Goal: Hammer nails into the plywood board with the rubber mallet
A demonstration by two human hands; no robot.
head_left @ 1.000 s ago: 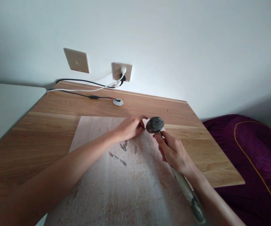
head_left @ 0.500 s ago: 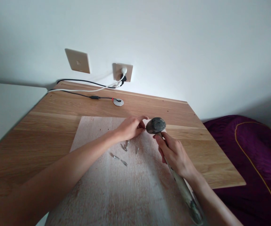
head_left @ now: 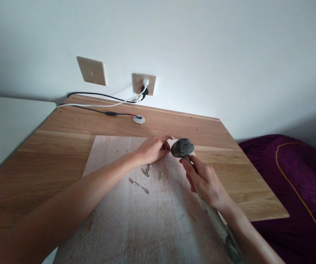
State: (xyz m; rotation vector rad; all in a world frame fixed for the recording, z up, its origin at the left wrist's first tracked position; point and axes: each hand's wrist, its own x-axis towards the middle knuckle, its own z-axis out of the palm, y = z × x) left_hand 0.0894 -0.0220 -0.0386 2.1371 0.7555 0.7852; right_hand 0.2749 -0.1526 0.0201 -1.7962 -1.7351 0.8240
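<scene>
My right hand (head_left: 202,179) is wrapped round the handle of a mallet (head_left: 183,147) with a dark, worn head and a long pale handle running down to the lower right. The mallet's head is just to the right of my left fingertips, over the far part of a pale whitish board (head_left: 136,220). My left hand (head_left: 154,148) has thumb and fingers drawn into a pinch near the board's far edge. Whatever sits between those fingertips is too small to make out. Closer to me, several small shiny metal fasteners (head_left: 161,176), perhaps nails or screws, lie loose on the board.
Beneath the board is a wooden desktop (head_left: 243,183). Along its back run white and black cables (head_left: 97,105) from a wall socket (head_left: 152,85), near a round cable grommet (head_left: 139,119). Purple fabric (head_left: 298,183) lies at the right. A white panel (head_left: 15,124) stands at left.
The mallet's head has shifted very slightly downward beside my left fingertips. Both hands keep nearly the same place, and the loose fasteners have not moved.
</scene>
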